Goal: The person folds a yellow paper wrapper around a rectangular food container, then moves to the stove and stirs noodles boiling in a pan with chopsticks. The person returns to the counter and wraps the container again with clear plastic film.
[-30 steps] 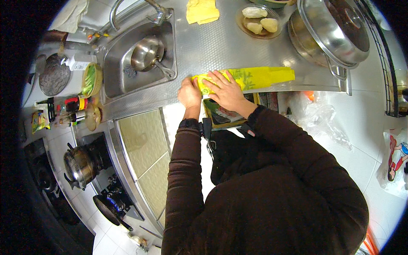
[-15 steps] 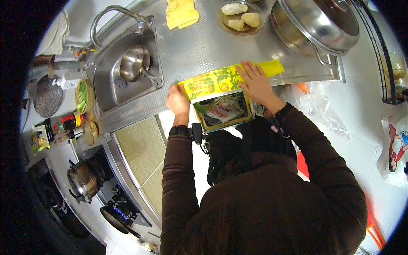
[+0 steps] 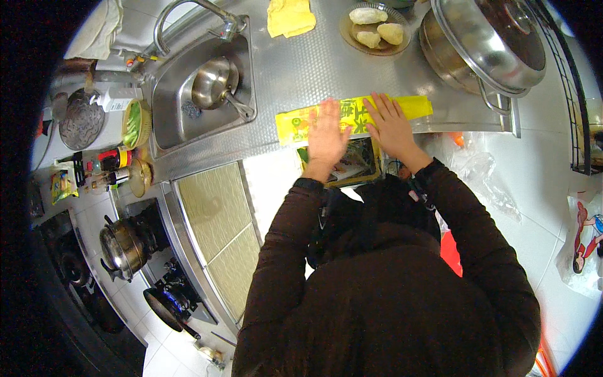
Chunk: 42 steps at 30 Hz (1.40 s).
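Observation:
A flattened yellow plastic bag (image 3: 416, 107) with printing lies along the front edge of the steel counter. Both of my palms rest on it. My left hand (image 3: 328, 135) lies flat over its left half, fingers pointing away from me. My right hand (image 3: 391, 124) presses on its right half with the fingers stretched out. Below the counter edge, between my forearms, is a dark box-like thing with a food picture (image 3: 358, 164), partly hidden by my left hand and wrist. Each wrist wears a dark band.
Left of the bag is a sink (image 3: 169, 119) holding a metal ladle or pan (image 3: 210, 81). A folded yellow cloth (image 3: 290, 17), a plate of pale lumps (image 3: 377, 28) and a large lidded steel pot (image 3: 452, 60) stand farther back. Pots and a frying pan (image 3: 164, 309) are at lower left.
My left hand has moved from the bag's left end inward onto its top and now lies flat. My right hand stays on the bag. The whole view has shifted slightly.

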Tool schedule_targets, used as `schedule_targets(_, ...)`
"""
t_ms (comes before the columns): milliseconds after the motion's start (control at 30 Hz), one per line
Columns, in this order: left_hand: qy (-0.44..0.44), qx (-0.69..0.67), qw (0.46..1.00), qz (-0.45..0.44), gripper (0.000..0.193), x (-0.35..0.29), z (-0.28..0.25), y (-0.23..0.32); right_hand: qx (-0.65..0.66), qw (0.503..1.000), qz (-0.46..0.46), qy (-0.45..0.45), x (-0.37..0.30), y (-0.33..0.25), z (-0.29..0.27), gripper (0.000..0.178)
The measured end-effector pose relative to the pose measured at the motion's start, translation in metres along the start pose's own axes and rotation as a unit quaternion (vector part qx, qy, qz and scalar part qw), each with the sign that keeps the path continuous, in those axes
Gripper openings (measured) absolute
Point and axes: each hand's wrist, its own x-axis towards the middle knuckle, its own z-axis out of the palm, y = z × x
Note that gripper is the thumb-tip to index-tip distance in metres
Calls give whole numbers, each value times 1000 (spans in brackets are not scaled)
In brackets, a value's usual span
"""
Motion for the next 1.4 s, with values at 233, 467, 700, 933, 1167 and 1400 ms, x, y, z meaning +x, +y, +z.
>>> schedule_targets(233, 32, 14, 991, -128, 77, -44, -9, -90, 17, 1000, -6, 5, 2, 2, -3, 62)
schedule_targets(467, 119, 34, 991, -47, 66, -30, -30, -85, 211, 968, 30, 132, 7, 9, -20, 67)
schedule_targets(700, 34, -45, 998, 0, 55, 8, -38, -70, 117, 989, 64, 58, 28, 44, -31, 62)
schedule_targets(933, 17, -69, 997, 10, 58, 6, -40, -77, 90, 995, 12, -51, 31, 60, -27, 26)
schedule_targets(1167, -100, -89, 989, -66, 55, -24, -51, -89, 171, 976, 49, -126, 21, 52, -32, 23)
schedule_targets(1400, -60, -56, 996, -28, 34, -46, -59, -90, 88, 987, -80, -111, 34, 44, -30, 22)
